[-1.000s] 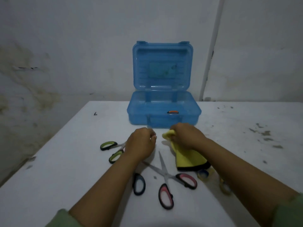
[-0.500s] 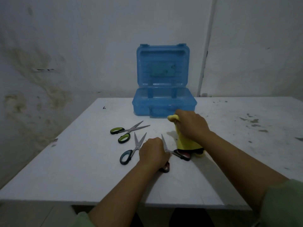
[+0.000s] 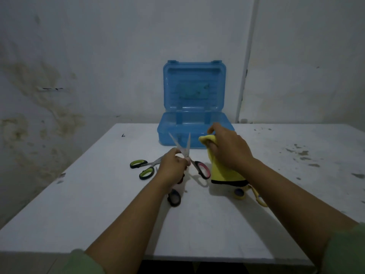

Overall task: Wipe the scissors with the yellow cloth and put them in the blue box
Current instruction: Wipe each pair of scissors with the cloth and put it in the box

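Lifted off the white table [image 3: 98, 194] since a moment ago, pink-handled steel scissors [image 3: 197, 167] sit clenched in the left hand [image 3: 172, 167]; right hand [image 3: 227, 149] fingers grasp the yellow cloth [image 3: 223, 173]. Wiping apparently unstarted; open blue plastic box [image 3: 194, 133] waits behind.

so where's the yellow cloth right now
In the head view the yellow cloth hangs from the right hand, right of centre, just in front of the blue box and beside the pink-handled scissors.
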